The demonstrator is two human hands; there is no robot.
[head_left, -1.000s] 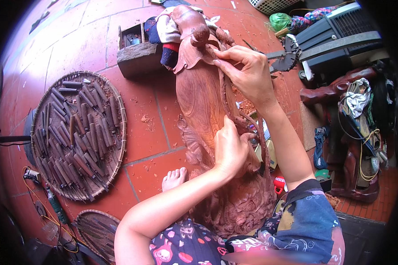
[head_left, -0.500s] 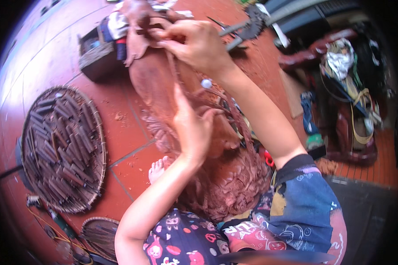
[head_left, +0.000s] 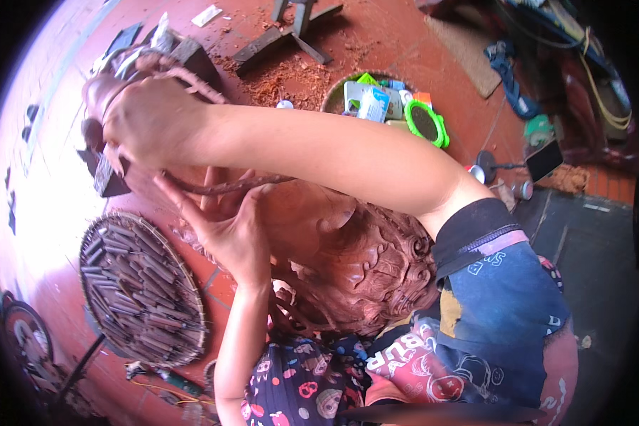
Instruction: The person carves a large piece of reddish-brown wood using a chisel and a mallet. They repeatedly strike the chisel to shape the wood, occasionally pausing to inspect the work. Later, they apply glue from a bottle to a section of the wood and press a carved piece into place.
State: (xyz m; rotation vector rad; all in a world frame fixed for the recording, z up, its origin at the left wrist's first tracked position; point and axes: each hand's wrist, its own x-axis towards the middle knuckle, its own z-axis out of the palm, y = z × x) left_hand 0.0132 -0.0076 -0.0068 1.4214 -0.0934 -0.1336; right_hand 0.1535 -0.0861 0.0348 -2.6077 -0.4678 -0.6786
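Observation:
A reddish-brown carved wooden statue lies aslant from my lap toward the far left, its base thick with relief carving and its rounded head at the far end. My right hand is closed at the head, with the forearm crossing over the body. Whatever its fingertips pinch is hidden behind the hand. Against the statue's middle rests my left hand, fingers stretched and spread, beside a thin carved rod that runs along the figure. Some of its fingertips are hidden behind that rod.
At left, a round woven tray holds many dark-handled tools. Beyond my right forearm stands a basket with small containers and a green-rimmed round item. Wood shavings lie near a dark wooden stand. A phone-like black screen stands at right.
The view has turned, so the statue's head now points further left. My right hand has changed its hold at the head, and my left hand's fingers are spread wider on the body.

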